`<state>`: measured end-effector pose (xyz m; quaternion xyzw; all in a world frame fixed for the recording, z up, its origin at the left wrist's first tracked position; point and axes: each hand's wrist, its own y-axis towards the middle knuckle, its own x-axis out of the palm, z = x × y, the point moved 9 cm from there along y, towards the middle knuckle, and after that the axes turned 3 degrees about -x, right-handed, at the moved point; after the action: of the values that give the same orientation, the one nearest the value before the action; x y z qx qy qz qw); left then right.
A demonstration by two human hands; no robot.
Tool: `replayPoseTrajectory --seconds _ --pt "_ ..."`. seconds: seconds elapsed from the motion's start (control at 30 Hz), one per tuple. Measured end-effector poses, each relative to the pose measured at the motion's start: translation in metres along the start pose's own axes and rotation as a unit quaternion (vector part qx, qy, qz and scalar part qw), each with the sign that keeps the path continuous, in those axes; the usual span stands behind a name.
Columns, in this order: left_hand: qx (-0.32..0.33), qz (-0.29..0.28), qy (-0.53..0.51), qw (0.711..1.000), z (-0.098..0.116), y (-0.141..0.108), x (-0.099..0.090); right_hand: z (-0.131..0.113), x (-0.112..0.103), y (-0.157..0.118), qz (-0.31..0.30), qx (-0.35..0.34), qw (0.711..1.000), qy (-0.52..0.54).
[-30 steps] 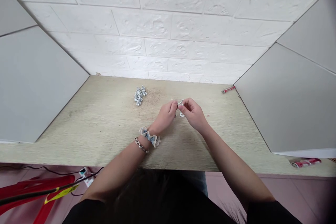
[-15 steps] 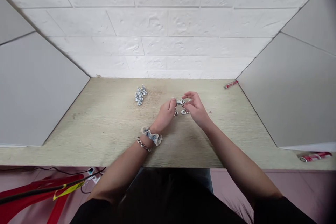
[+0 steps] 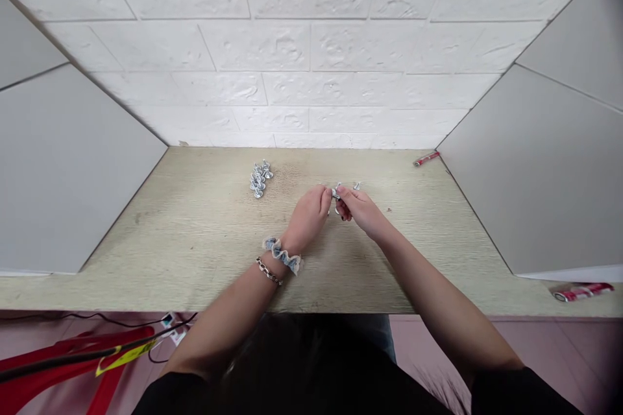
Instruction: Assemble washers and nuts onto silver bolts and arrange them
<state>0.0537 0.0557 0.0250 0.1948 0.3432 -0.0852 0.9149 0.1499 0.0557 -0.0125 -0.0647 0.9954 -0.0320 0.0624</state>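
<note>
Between my two hands is a small silvery bolt (image 3: pixel 335 194), lying roughly sideways just above the table. My left hand (image 3: pixel 308 214) is closed, pinching one end of it between thumb and fingers. At the other end my right hand (image 3: pixel 361 209) is closed too, with its thumb on top and the fingers curled beneath. Whether a nut or washer sits under those fingertips is hidden. Just behind my right hand another small metal piece (image 3: pixel 357 186) shows on the table. Part of a washer (image 3: pixel 337 211) peeks out below the hands; other small parts there are mostly covered.
A pile of several bolts with washers (image 3: pixel 259 179) lies left of my hands on the wooden table (image 3: pixel 195 233). Red tubes rest at the right, one far back (image 3: pixel 426 159) and one near the front edge (image 3: pixel 583 292). Grey panels flank both sides; white brick wall stands behind.
My right hand has gone from spread fingers to a closed pinch and moved closer to my left hand, onto the bolt's end. My left hand has barely moved.
</note>
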Motion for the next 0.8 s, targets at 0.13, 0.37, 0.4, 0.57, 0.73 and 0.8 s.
replayPoseTrajectory --seconds 0.13,0.37,0.4,0.57,0.73,0.8 --pt "-0.024 0.005 -0.022 0.999 -0.006 0.001 -0.002 -0.006 -0.002 -0.001 0.015 -0.024 1.0 0.0" --pt "-0.164 -0.048 -0.23 0.958 -0.027 0.002 0.013 -0.017 -0.009 -0.006 0.063 -0.088 0.994 0.007" --pt "-0.195 -0.072 -0.288 0.935 -0.029 0.001 0.02 -0.021 -0.01 -0.007 0.068 -0.111 0.991 -0.011" --pt "-0.283 -0.169 -0.539 0.775 -0.023 -0.009 0.044 -0.049 -0.005 -0.018 0.074 -0.258 0.955 -0.13" --pt "-0.298 -0.201 -0.578 0.733 -0.016 -0.014 0.05 -0.058 -0.003 -0.026 0.084 -0.309 0.935 -0.153" --pt "-0.294 -0.188 -0.567 0.746 -0.017 -0.012 0.048 -0.052 -0.01 -0.024 0.11 -0.278 0.946 -0.124"
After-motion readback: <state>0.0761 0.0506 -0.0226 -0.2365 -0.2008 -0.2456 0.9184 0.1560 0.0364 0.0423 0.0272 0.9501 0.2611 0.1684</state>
